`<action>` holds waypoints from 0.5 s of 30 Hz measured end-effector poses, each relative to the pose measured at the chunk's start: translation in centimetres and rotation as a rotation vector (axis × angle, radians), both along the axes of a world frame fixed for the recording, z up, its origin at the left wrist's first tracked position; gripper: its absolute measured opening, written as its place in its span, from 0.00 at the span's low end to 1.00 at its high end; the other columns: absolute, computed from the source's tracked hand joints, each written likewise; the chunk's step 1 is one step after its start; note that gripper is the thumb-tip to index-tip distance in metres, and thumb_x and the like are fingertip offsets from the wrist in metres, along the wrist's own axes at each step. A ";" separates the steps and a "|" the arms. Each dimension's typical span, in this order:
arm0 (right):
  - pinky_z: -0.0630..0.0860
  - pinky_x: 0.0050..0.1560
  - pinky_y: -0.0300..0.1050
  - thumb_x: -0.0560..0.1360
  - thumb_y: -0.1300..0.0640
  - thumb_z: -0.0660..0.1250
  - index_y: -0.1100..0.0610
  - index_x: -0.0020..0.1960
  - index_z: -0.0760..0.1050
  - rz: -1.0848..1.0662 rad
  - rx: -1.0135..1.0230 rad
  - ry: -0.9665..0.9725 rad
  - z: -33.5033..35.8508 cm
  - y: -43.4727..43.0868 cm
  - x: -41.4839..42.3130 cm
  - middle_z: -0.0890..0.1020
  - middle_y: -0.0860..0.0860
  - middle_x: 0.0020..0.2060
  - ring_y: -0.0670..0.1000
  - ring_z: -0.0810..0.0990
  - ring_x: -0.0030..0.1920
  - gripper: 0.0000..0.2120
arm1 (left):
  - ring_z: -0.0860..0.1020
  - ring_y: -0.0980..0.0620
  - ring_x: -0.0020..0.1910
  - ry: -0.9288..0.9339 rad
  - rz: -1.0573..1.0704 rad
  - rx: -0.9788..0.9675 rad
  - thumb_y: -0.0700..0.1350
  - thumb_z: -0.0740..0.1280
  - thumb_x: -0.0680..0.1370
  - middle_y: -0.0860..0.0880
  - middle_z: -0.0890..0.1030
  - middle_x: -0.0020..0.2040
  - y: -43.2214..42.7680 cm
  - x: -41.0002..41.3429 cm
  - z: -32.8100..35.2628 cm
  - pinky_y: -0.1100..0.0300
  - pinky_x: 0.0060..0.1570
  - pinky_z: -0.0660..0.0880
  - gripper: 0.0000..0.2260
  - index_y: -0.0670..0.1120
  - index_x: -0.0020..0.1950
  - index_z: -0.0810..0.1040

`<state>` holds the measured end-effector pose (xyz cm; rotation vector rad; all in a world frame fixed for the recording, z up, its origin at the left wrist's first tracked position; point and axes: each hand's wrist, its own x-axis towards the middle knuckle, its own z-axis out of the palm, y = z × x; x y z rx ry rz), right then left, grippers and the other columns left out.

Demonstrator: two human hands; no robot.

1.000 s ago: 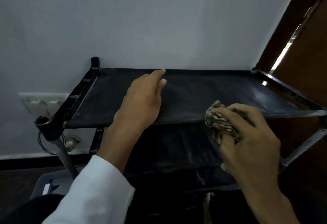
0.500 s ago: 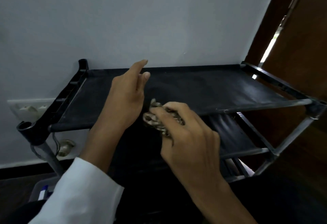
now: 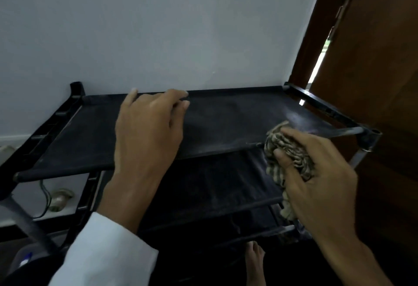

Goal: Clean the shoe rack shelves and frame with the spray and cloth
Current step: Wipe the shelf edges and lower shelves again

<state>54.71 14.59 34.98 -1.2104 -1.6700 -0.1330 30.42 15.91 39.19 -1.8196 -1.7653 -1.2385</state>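
the left hand [image 3: 147,136] rests palm down on the top shelf [image 3: 226,123] of the black shoe rack [image 3: 371,138], its grip spread and loose, fingertips reaching the back rail by the white wall [image 3: 181,25]. the right hand [image 3: 316,179] has its grip bunched round the striped cloth [image 3: 287,150], which sits against the shelf's front edge near the right corner post.
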 end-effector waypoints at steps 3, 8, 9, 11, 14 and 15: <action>0.64 0.56 0.19 0.75 0.59 0.70 0.62 0.58 0.81 -0.033 0.077 0.046 -0.5 0.2 -0.2 0.78 0.54 0.55 0.31 0.72 0.50 0.13 | 0.82 0.49 0.46 0.029 -0.046 0.028 0.50 0.64 0.82 0.53 0.86 0.47 0.6 2.1 0.8 0.47 0.73 0.65 0.10 0.50 0.59 0.82; 0.64 0.54 0.17 0.76 0.60 0.70 0.65 0.58 0.81 -0.088 0.091 0.118 -1.5 1.2 -0.6 0.73 0.50 0.54 0.26 0.70 0.52 0.13 | 0.80 0.45 0.53 -0.054 -0.065 -0.152 0.50 0.62 0.83 0.49 0.84 0.53 2.3 2.5 0.6 0.48 0.60 0.73 0.14 0.48 0.67 0.78; 0.65 0.54 0.18 0.76 0.61 0.70 0.65 0.58 0.81 -0.079 0.090 0.161 -1.8 1.3 -0.9 0.74 0.50 0.53 0.26 0.70 0.54 0.12 | 0.79 0.46 0.55 -0.102 -0.073 -0.223 0.50 0.60 0.84 0.47 0.83 0.56 2.7 2.5 0.4 0.50 0.58 0.74 0.16 0.48 0.69 0.76; 0.67 0.54 0.20 0.77 0.60 0.71 0.64 0.56 0.82 -0.055 0.088 0.255 -2.3 1.3 -2.1 0.76 0.52 0.53 0.29 0.73 0.53 0.10 | 0.78 0.46 0.58 -0.128 -0.071 -0.307 0.49 0.58 0.84 0.46 0.81 0.58 3.1 2.8 0.2 0.53 0.55 0.72 0.17 0.48 0.72 0.72; 0.68 0.56 0.25 0.77 0.58 0.71 0.60 0.54 0.83 0.043 0.108 0.268 -2.7 0.8 -5.2 0.78 0.52 0.52 0.35 0.75 0.51 0.09 | 0.78 0.44 0.57 -0.141 -0.064 -0.304 0.47 0.57 0.85 0.43 0.81 0.58 3.3 2.9 0.2 0.53 0.54 0.72 0.17 0.47 0.73 0.72; 0.71 0.56 0.27 0.77 0.59 0.71 0.59 0.55 0.84 0.086 0.116 0.248 -2.9 0.6 -6.3 0.79 0.52 0.52 0.37 0.76 0.52 0.08 | 0.78 0.42 0.57 -0.145 -0.063 -0.298 0.46 0.57 0.85 0.42 0.82 0.58 3.3 2.7 0.2 0.52 0.54 0.72 0.17 0.46 0.72 0.73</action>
